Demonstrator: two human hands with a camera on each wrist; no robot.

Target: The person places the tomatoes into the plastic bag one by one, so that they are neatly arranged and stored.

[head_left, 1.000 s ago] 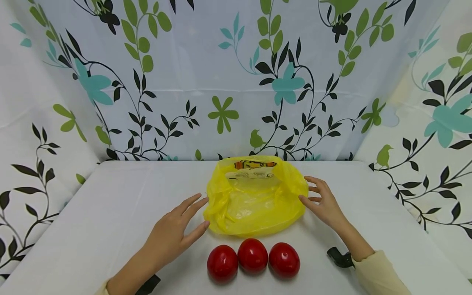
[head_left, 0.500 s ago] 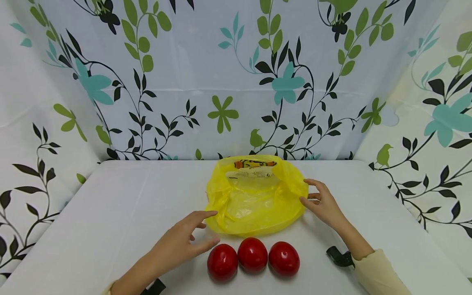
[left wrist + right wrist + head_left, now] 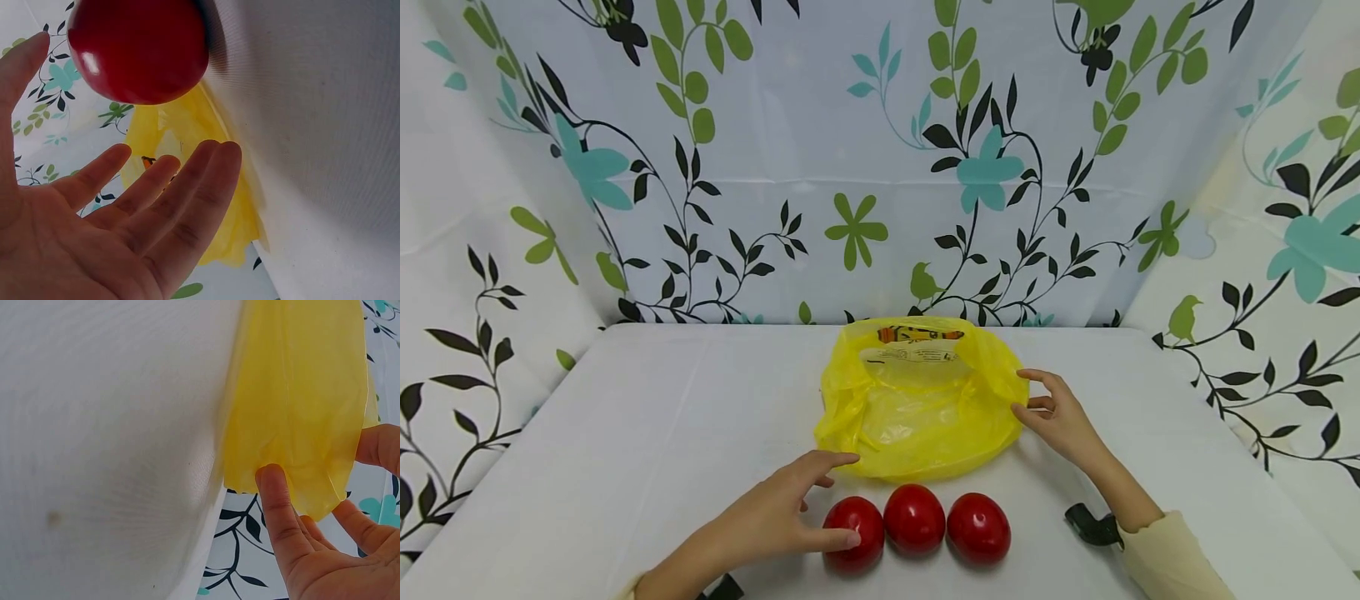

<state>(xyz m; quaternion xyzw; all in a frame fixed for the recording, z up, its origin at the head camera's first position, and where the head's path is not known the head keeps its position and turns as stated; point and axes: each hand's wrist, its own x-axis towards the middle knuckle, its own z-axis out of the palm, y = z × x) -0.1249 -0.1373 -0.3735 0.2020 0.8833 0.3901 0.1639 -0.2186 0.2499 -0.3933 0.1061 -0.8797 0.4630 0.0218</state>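
Observation:
Three glossy red round fruits stand in a row on the table: a left one (image 3: 854,523), a middle one (image 3: 914,518) and a right one (image 3: 979,528). Behind them a yellow plastic bag (image 3: 917,417) lies with its mouth gaping toward me. My left hand (image 3: 767,512) is spread around the left fruit, its thumb in front in the head view; in the left wrist view a gap separates the fingers from the fruit (image 3: 137,50). The extended fingers of my right hand (image 3: 1062,421) touch the bag's right side, seen closely at the bag (image 3: 294,394) in the right wrist view.
A white table (image 3: 647,417) carries everything. Patterned cloth (image 3: 745,167) with leaves and flowers hangs behind and at both sides. Black wrist mounts sit on both arms, one visible at the right wrist mount (image 3: 1092,525).
My left hand has left the bag's left side and moved down and right to the left fruit. The right hand stays at the bag; fruits and bag keep their places.

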